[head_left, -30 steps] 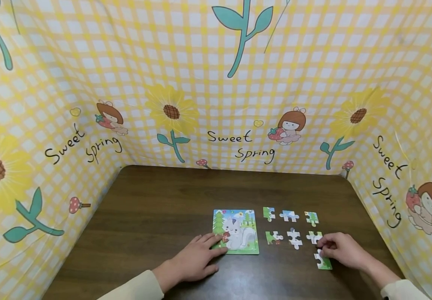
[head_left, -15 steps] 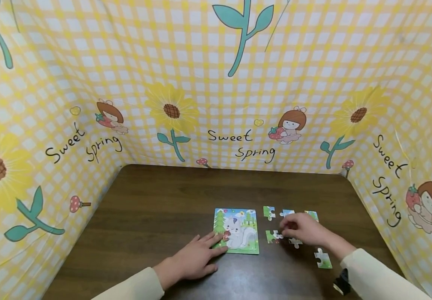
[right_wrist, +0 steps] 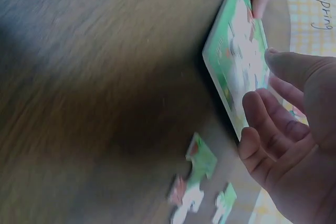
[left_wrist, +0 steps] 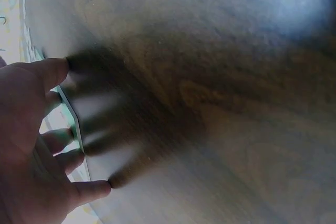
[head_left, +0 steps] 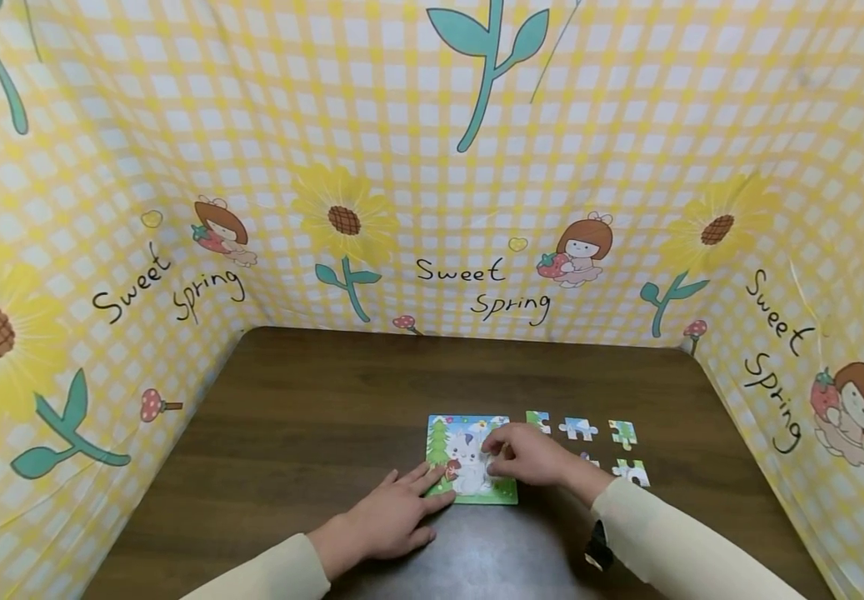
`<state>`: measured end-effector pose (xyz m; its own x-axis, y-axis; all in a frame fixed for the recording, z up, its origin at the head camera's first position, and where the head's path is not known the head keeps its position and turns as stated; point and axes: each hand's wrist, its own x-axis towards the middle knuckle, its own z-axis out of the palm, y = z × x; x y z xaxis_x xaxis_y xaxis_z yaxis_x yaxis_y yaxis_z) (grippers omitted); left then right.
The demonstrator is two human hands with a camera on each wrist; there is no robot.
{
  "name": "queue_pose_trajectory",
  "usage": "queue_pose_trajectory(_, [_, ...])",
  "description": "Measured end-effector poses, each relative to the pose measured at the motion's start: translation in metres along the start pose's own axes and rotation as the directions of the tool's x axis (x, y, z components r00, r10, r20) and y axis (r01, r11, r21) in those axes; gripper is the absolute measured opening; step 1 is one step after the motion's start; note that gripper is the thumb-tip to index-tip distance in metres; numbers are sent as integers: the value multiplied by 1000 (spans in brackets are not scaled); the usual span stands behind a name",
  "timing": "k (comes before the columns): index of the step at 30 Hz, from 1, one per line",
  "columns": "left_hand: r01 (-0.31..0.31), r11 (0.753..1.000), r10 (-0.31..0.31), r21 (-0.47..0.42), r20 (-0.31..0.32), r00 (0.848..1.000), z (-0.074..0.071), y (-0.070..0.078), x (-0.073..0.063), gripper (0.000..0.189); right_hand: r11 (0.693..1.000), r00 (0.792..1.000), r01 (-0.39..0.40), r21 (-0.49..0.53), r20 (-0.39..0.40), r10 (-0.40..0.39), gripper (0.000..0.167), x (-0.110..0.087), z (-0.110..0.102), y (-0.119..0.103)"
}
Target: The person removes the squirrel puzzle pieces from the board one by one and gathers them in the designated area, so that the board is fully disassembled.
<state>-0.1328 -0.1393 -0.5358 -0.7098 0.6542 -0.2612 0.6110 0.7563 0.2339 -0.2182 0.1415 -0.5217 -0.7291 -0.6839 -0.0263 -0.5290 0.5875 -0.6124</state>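
Note:
A square picture board (head_left: 486, 498) with a white squirrel among green trees lies on the table. My left hand (head_left: 394, 515) rests on its lower left part, fingers spread. In the left wrist view the fingers of the left hand (left_wrist: 31, 114) reach to the board's edge and the table. Over the board's right half is my right hand (head_left: 532, 457), fingers bent. The right wrist view shows the thumb and fingers of this right hand (right_wrist: 294, 114) apart at the board, no loose piece visible between them. The spot under the fingertips is partly hidden.
Right of the board lie several loose jigsaw pieces, among them a blue one (head_left: 578, 429), a green one (head_left: 622, 432) and a white-green one (head_left: 632, 472). My right forearm hides others. A green piece (right_wrist: 202, 156) shows in the right wrist view. A yellow checked cloth (head_left: 432, 125) surrounds the table.
My right hand has moved left from the lower right pieces, across the loose pieces, to the board's right half. The white-green piece is uncovered again. My left hand has stayed in place.

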Motion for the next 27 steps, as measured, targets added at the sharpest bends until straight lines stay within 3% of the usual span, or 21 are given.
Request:
queue_pose_trajectory(8, [21,1000,-21,4,-6,1000,-1,3,-2,57,1000,1000,-8,11,-6,8,26,12,17,-4])
queue_pose_trajectory(27, [31,999,-31,-32,-15,999,2,7,-4,55,999,999,-40,2,22,39,32,10,25,-17])
